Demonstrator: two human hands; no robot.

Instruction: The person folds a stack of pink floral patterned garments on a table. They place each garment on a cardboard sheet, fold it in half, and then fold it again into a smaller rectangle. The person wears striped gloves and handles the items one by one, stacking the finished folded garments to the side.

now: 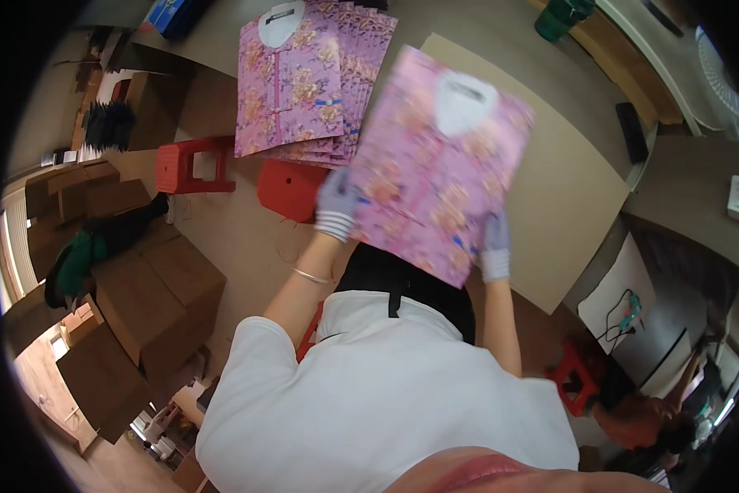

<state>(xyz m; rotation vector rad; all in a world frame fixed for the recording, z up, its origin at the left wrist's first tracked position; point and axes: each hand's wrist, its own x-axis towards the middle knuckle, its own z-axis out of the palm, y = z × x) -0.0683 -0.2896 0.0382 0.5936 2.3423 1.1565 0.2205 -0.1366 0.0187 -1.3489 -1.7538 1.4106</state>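
A flat, folded pink floral garment (pixel 435 168), with a white neck area and a dark label, is held up in front of me and tilted. My left hand (pixel 337 201), in a grey glove with a white striped cuff, grips its left edge. On the opposite edge, my right hand (pixel 495 245) in a matching glove holds it near the lower corner. Fingers of both hands are partly hidden by the garment. To its left, a fanned stack of similar folded garments (pixel 291 94) lies on the table. Beneath the held one is a large beige board (pixel 571 197).
Red stools (pixel 193 166) stand left of the table, one close to my left forearm. Brown cardboard boxes (pixel 160 296) fill the left side. A green container (pixel 563 18) and a black oblong object (pixel 630 131) sit at far right. Other people are at both sides.
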